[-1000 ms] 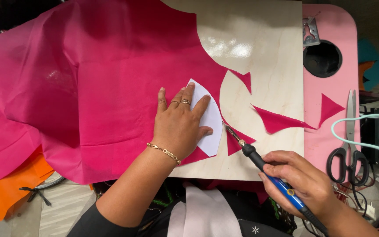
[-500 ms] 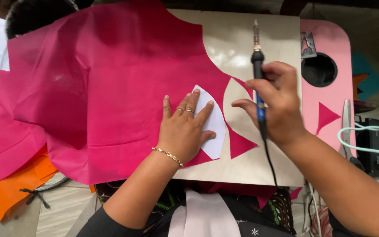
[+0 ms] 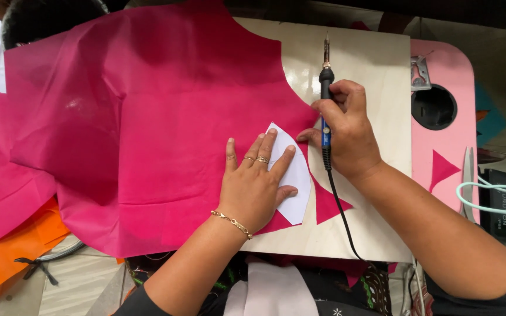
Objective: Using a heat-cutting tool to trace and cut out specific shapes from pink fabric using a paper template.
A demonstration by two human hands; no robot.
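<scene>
A person's left hand point(image 3: 254, 184) lies flat with fingers spread wide, pressing a white curved paper template point(image 3: 293, 175) onto a large sheet of bright pink fabric point(image 3: 142, 123) spread across a pale wooden board point(image 3: 370, 70). The right hand point(image 3: 344, 131) grips a black-and-blue corded hot cutting tool point(image 3: 325, 88), fingers wrapped around its handle, metal tip pointing away over bare board. A pink triangular offcut point(image 3: 329, 205) lies just beside the template.
</scene>
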